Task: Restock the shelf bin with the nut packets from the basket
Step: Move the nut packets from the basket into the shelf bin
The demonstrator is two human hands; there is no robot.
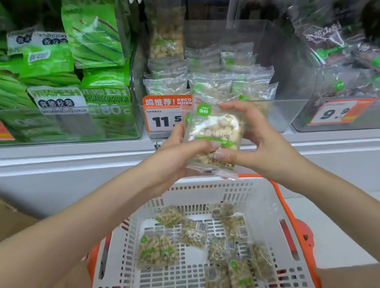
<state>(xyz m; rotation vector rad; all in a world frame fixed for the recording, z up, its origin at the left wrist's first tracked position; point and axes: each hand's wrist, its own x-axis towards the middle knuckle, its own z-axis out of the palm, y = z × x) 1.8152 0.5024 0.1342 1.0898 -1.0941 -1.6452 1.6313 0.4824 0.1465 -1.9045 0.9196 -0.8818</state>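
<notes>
Ideally, both hands, left hand [179, 152] and right hand [256, 137], clamped on one nut packet [215, 132], lift it over the shelf bin's [285, 110] front edge.

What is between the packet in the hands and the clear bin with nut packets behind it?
In the head view, only the orange price label on the bin's front wall; the held packet partly covers it.
</notes>
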